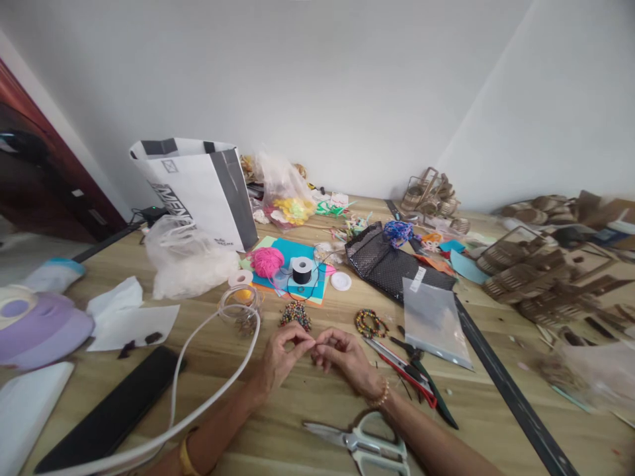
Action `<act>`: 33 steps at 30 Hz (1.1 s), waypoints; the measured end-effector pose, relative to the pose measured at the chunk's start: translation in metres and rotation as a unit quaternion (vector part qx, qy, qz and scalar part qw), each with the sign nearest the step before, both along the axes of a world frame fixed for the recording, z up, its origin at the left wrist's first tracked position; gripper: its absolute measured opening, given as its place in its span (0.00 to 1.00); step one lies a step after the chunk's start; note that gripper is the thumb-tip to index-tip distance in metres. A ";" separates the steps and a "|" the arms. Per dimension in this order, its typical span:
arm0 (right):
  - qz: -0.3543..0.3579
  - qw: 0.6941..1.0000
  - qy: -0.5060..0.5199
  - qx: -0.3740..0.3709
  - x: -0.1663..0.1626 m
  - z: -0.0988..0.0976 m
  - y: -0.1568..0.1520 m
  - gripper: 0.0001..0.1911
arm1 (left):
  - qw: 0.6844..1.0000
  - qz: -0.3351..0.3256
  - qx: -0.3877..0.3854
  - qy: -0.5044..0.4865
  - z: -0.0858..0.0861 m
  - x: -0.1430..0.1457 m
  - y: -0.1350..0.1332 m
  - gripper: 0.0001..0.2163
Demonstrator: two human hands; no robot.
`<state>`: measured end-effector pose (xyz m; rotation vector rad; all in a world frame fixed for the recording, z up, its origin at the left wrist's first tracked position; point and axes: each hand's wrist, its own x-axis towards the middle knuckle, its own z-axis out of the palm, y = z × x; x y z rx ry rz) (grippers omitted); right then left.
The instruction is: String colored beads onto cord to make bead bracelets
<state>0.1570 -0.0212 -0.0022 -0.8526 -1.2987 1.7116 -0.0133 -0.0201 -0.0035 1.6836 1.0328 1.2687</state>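
My left hand [282, 354] and my right hand [342, 354] meet fingertip to fingertip low on the wooden table [297, 423]. Both are pinched shut on something too small to make out. A thin black thread seems to run from them toward the black thread spool [301, 270]. A heap of coloured beads [296, 315] lies just beyond my left hand. A beaded bracelet [371, 323] lies beyond my right hand. My right wrist wears a bead bracelet.
Scissors [364, 446] lie near the front edge, pliers [409, 373] right of my right hand. A clear zip bag [432, 320], black mesh pouch [384, 261], pink yarn ball [266, 262], white shopping bag [198, 188], white cable [218, 383] and wooden model parts [540, 271] crowd the table.
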 end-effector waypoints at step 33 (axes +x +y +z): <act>-0.037 0.990 -0.134 0.033 -0.001 0.000 -0.002 0.21 | 0.970 0.078 -0.017 0.228 -0.051 -0.018 0.015 0.35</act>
